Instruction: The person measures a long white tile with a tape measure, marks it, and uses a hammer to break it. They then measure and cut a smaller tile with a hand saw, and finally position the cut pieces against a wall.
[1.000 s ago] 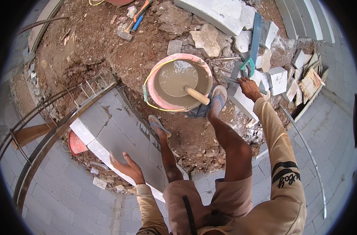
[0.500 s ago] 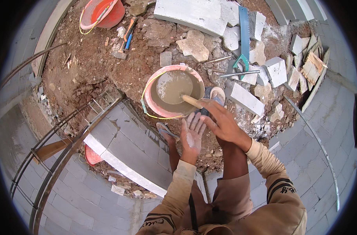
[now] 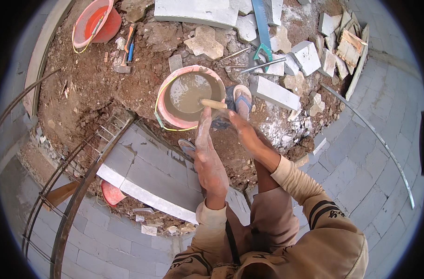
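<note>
While I watch remotely, the handle [image 3: 214, 103] slants rightward from the bucket [image 3: 175, 122], outer end nearest my right hand [image 3: 249, 137], grip unclear; my left hand [image 3: 211, 168], fingers straight, points at it.

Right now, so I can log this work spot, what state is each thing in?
Bucket: upright, partly filled.
Grey mix: wet, below the rim.
Wooden handle: slanting out of the mix.
Left hand: fingers extended, whitish with residue.
Right hand: near the wooden handle's end, contact unclear.
Hammer: lying on soil.
Saw: lying among broken blocks.
Red bucket: uncovered, contents unclear.
</note>
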